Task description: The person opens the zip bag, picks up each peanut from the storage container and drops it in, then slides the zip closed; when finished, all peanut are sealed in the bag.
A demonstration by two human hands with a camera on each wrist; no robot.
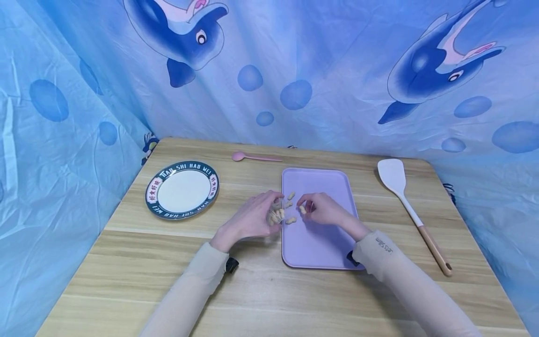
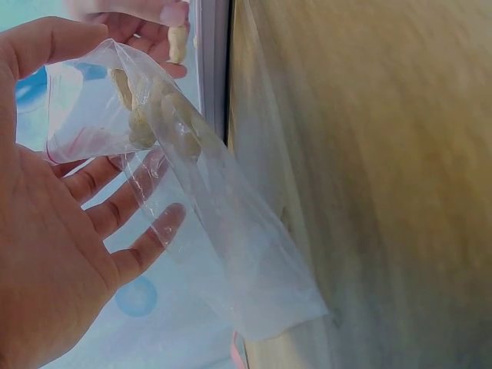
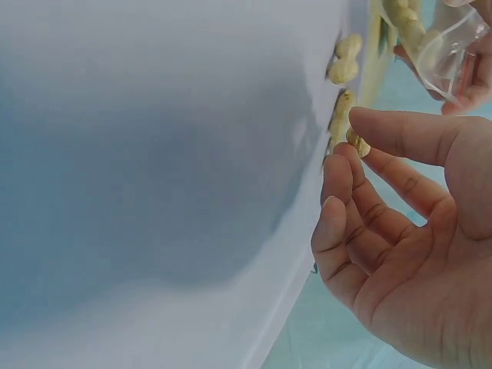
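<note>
In the left wrist view my left hand (image 2: 69, 207) holds a clear plastic bag (image 2: 223, 231) near its mouth, thumb and fingers around it. Several unshelled peanuts (image 2: 141, 127) show through the film. Between thumb and fingertips, my right hand (image 3: 407, 207) pinches a single peanut (image 3: 357, 142), over the purple tray (image 1: 320, 252). Several loose peanuts (image 1: 291, 220) lie along the tray's left side, between the two hands (image 1: 323, 209). The bag sits at the tray's left edge in the head view, partly hidden by the left hand (image 1: 252, 216).
A white plate with a dark green lettered rim (image 1: 154, 202) is on the wooden table (image 1: 248, 299) at left. Behind the tray lies a pink spoon (image 1: 238, 156). On the right rests a white spatula (image 1: 392, 174) with a wooden handle. A blue dolphin-print curtain (image 1: 337, 56) hangs behind.
</note>
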